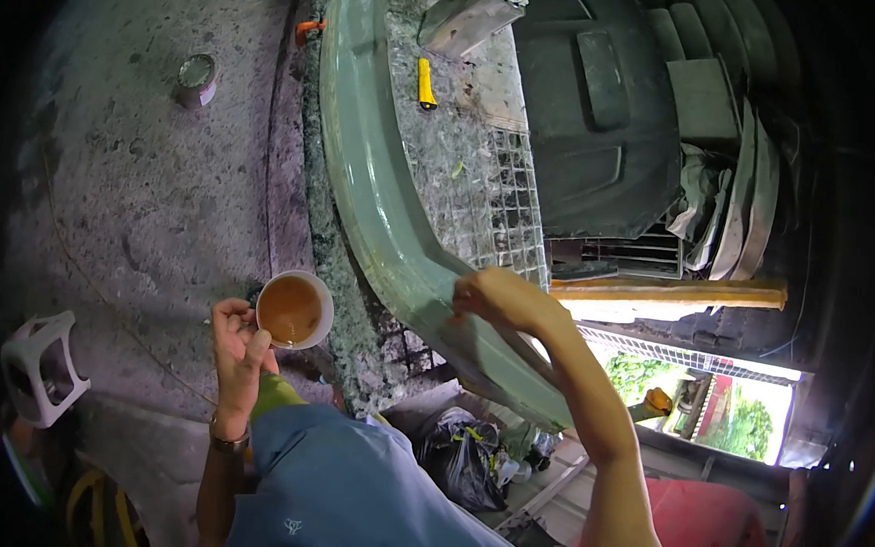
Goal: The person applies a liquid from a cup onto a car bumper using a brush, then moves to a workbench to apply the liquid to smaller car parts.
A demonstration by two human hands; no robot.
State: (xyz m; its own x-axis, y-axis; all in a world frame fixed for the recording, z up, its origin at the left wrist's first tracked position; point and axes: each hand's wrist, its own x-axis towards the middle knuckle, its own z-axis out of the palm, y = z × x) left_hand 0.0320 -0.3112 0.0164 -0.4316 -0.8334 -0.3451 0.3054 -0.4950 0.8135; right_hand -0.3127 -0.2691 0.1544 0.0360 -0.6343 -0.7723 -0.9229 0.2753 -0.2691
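While we look down past our blue shirt [364,500], our left hand [238,347] sits closest, a watch [230,439] on its wrist and the fingers wrapped around the side of a white paper cup [295,310]. That cup stands upright in our grip, filled nearly to the rim with an orange-brown liquid, held over the concrete floor [143,175] just beside the edge of the long green panel [381,210]. Across from it, our right hand [491,297] is on that curved green panel, fingers curled together against its surface; we cannot tell whether anything is pinched inside them. Below the panel, a black plastic bag [461,455] lies bunched up, its contents hidden, and a red stool [713,521] shows at lower right. Off to the left, a white plastic stool [41,365] stands on the floor. Farther out, a small round tin [197,78] rests on the concrete, lid on, contents unseen. Beyond the panel, a yellow tool [426,82] lies on the mesh rack [492,197], and a big dark bin [588,112] sits with its lid shut.
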